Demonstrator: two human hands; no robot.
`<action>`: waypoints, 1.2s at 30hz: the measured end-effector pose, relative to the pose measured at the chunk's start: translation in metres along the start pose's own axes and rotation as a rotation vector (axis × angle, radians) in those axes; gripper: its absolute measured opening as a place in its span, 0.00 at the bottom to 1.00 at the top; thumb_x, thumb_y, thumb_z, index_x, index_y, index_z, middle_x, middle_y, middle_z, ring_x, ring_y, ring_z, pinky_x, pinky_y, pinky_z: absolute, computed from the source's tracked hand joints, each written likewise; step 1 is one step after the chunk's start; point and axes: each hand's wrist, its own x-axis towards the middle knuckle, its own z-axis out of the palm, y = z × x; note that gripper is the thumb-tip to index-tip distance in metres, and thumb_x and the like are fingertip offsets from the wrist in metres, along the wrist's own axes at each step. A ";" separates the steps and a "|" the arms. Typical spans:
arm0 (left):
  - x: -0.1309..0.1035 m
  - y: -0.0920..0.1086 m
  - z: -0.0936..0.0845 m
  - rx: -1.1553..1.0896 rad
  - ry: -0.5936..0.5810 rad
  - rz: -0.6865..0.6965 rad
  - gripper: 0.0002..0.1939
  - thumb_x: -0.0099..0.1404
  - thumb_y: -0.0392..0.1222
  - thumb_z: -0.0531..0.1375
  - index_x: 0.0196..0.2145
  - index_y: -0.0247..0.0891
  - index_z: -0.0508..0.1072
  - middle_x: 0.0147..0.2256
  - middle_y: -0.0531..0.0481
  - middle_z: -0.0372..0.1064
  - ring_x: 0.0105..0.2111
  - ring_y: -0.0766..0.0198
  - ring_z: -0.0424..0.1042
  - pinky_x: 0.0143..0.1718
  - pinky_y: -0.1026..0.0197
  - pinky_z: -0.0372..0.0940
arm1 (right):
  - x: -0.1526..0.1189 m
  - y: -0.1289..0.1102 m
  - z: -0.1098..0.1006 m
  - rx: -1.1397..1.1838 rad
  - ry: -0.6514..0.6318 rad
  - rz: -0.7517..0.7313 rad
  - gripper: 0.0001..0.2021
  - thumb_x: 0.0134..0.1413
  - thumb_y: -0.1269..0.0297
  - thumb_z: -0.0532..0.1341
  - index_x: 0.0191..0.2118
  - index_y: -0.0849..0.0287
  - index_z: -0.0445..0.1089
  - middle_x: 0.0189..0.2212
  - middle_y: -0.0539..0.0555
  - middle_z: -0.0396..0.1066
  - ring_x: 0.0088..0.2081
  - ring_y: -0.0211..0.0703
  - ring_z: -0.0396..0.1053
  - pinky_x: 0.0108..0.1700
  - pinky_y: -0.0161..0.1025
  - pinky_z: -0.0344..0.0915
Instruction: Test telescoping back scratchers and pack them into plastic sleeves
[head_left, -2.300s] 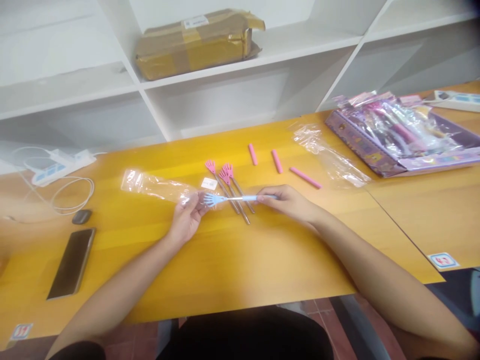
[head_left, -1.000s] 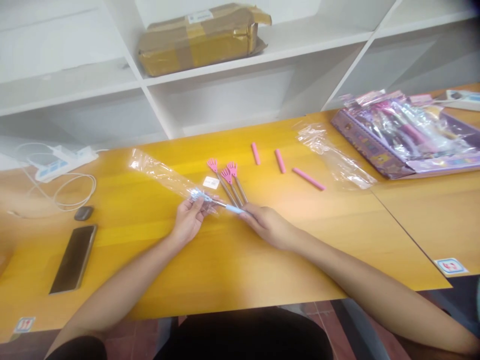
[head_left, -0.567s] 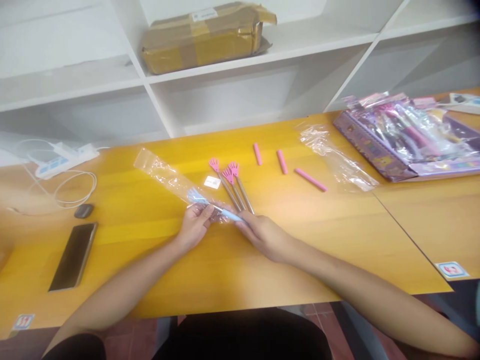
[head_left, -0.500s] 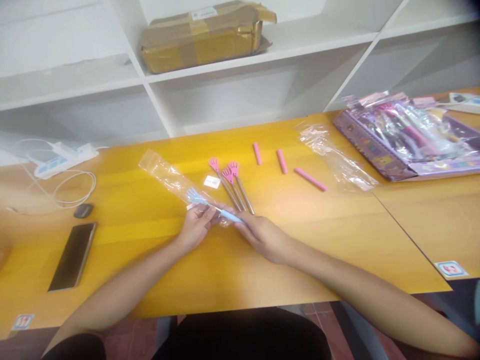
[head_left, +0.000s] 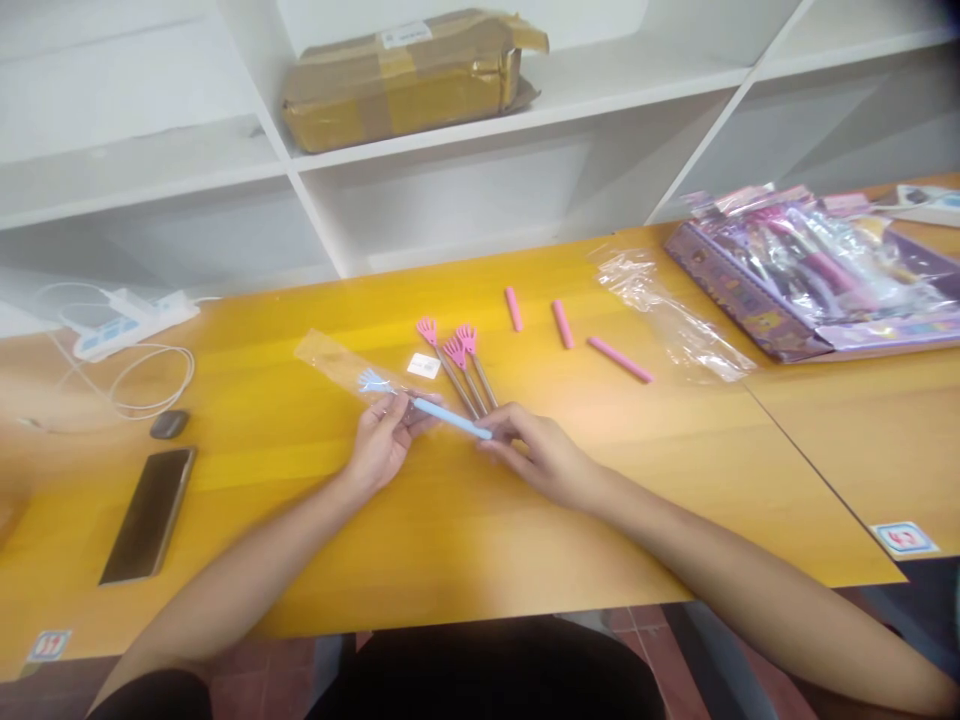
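Note:
A light-blue back scratcher [head_left: 452, 419] with a small hand-shaped head slants across the middle of the desk. My left hand [head_left: 381, 440] is closed around its shaft, gripping the clear plastic bag [head_left: 324, 358] there too; the scratcher's head lies inside that bag. At the other end, my right hand [head_left: 546, 456] pinches the tip of the blue handle. Just beyond my hands lie three pink hand-shaped scratcher heads [head_left: 455, 350] on bare metal rods. Further right are three pink handle sleeves [head_left: 562, 324], apart from the rods. A small white label [head_left: 424, 366] sits beside the pink heads.
Discarded clear wrappers [head_left: 675, 315] lie right of the sleeves, beside a purple box [head_left: 757, 290] of packaged items. On the left are a phone [head_left: 148, 515], a dark small case [head_left: 169, 424] and a power strip [head_left: 139, 325]. White shelving holds a taped carton [head_left: 405, 85].
More of the blue handle shows between my hands, and my right hand has moved slightly right to its end. My left hand and the scratcher's head have shifted a little left.

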 end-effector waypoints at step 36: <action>-0.019 -0.018 -0.008 0.495 -0.366 -0.104 0.23 0.71 0.58 0.67 0.48 0.34 0.84 0.43 0.40 0.83 0.43 0.54 0.82 0.49 0.55 0.76 | 0.003 -0.009 -0.001 -0.553 0.076 -0.457 0.09 0.78 0.61 0.63 0.47 0.56 0.80 0.39 0.54 0.80 0.37 0.41 0.75 0.37 0.41 0.57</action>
